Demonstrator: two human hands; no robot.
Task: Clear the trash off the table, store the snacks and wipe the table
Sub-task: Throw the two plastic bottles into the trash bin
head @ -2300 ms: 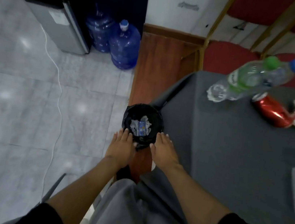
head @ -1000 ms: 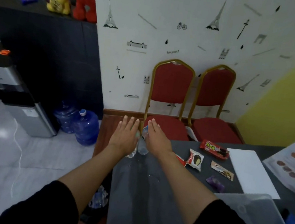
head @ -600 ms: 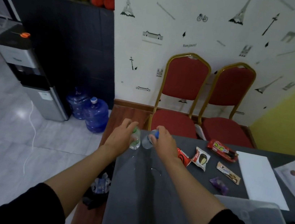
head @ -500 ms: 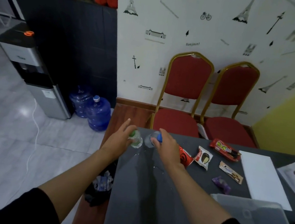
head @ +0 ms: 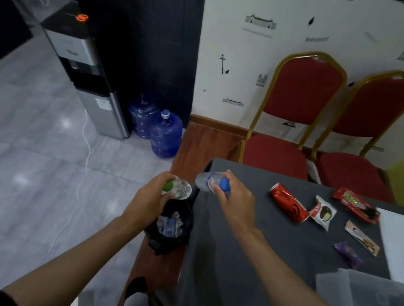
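Two bottles up, one in each hand; the left hand (head: 150, 198) has its fingers wrapped round the cap end of the green-capped bottle (head: 182, 190), and the right hand (head: 237, 202) has fingers and thumb curled round the neck of the blue-capped bottle (head: 205, 179). Green sits just above the far rim of the bin (head: 155, 239) on the floor beside the table (head: 229, 286); blue hangs over the table's corner, not over the bin.

Both lie roughly level, long axis running side to side; green's cap points left with its body toward the table; blue is the mirror, cap to the right, base toward the bin.

My read: this is the drop. The bin's mouth looks narrow and already holds paper, so a level bottle could catch the rim and bounce to the floor; better to tip each one base-down, centre it over the opening, then release, green first, then blue swung across.
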